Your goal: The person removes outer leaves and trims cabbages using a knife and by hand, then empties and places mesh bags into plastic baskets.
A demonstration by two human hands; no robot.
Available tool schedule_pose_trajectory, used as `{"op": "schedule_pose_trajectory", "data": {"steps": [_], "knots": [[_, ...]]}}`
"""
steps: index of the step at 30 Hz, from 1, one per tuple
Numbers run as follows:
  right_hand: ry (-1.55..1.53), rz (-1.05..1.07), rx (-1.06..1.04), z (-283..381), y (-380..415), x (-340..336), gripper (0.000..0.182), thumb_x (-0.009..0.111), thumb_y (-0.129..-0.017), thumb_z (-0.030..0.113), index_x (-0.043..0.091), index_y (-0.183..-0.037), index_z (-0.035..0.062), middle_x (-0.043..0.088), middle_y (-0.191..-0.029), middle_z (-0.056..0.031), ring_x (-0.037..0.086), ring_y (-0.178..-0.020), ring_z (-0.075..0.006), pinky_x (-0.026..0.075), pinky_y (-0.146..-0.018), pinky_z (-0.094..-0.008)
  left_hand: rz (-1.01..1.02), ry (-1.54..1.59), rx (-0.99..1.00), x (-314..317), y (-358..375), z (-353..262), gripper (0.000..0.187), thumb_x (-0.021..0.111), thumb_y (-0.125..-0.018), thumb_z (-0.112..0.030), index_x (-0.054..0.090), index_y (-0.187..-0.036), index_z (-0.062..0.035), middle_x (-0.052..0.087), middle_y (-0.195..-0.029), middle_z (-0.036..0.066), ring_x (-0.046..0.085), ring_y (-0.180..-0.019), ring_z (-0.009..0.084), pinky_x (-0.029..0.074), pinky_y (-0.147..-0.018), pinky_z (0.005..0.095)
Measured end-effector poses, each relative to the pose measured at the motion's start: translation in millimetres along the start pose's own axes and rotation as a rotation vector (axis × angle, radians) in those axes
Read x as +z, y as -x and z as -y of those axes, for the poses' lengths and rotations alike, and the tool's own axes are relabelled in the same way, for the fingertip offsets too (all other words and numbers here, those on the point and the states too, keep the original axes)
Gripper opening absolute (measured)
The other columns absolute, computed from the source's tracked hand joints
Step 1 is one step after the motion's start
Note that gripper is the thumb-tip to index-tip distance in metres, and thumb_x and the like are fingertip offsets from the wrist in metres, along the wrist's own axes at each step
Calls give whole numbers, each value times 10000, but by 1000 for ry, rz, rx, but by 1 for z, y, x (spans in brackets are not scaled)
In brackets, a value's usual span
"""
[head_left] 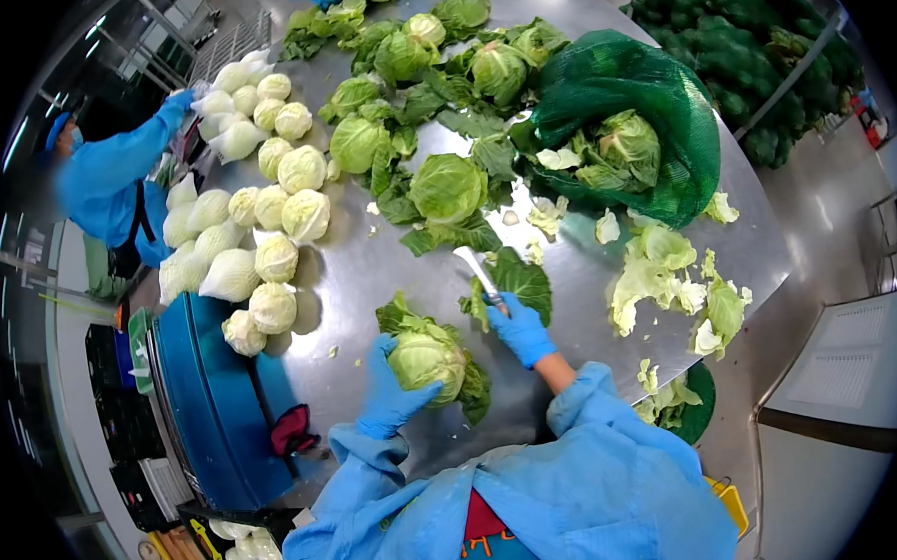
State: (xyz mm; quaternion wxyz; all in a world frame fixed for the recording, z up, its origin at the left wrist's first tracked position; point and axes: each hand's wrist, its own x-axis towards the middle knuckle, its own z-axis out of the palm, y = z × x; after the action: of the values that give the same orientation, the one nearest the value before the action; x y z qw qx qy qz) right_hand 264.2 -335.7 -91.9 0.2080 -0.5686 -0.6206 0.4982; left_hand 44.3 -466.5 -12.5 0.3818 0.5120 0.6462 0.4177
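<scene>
My left hand (388, 391), in a blue glove, grips a green cabbage head (427, 359) that rests on the steel table (368, 263) right in front of me. My right hand (520, 329), also gloved in blue, holds a knife (479, 272) by the handle, its white blade pointing away over a loose dark leaf (521, 279). The blade is apart from the cabbage, to its right.
Several untrimmed cabbages (448, 187) lie mid-table beside a green net sack (641, 101). Trimmed pale heads (274, 218) are piled at the left. Cut leaves (658, 271) litter the right edge. A blue bin (209, 401) stands at left. Another person in blue (114, 179) works far left.
</scene>
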Motion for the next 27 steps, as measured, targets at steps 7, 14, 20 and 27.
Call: {"op": "schedule_pose_trajectory", "data": {"steps": [7, 14, 20, 27], "knots": [[57, 8, -192, 33, 82, -2, 229, 601, -922, 279, 577, -1049, 89, 646, -825, -169, 646, -708, -368, 508, -616, -443, 48, -583, 59, -9, -12, 0, 1211, 901, -500, -510, 317, -1403, 46, 339, -1391, 302, 340, -1325, 428, 333, -1088, 469], [387, -144, -489, 23, 114, 32, 317, 612, -853, 179, 542, -1160, 138, 644, -873, -103, 633, -579, -293, 503, -489, -418, 141, -568, -124, -8, -37, -12, 1212, 893, -464, -513, 356, -1378, 75, 467, -1236, 274, 481, -1161, 411, 412, -997, 470], [483, -50, -488, 18, 105, 45, 245, 574, -861, 166, 530, -1098, 123, 604, -824, -116, 614, -542, -294, 480, -460, -443, 232, -616, -259, -11, -48, -9, 1259, 885, -469, -534, 308, -1410, 72, 460, -1256, 274, 478, -1157, 439, 415, -988, 481], [536, 119, -286, 44, 92, 42, 217, 553, -855, 152, 489, -1043, 65, 615, -775, -206, 619, -604, -387, 475, -530, -508, 268, -541, -250, -11, -56, 8, 1237, 880, -461, -542, 322, -1402, 35, 445, -1252, 268, 474, -1136, 428, 405, -995, 495]]}}
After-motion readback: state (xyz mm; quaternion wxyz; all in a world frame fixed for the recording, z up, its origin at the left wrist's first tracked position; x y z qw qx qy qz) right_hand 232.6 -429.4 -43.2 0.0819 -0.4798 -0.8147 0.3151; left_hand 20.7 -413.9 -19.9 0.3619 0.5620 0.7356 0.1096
